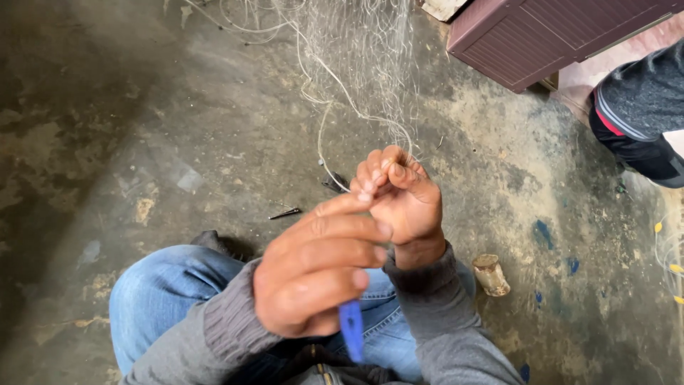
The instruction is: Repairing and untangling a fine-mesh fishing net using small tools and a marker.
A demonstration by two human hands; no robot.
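Stained concrete floor (178, 128). My right hand (400, 192) pinches fine, limp, probably snag-prone netting (356, 64) at its cord edge; my left hand (317, 274) is clenched around a blue tool (351, 329).

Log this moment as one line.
left hand: grips blue plastic tool | right hand: pinches thin white fishing net | floor: stained grey concrete floor

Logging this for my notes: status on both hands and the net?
Left hand shut on blue tool. Right hand pinching net strands. Small wood piece on floor, not in the way.
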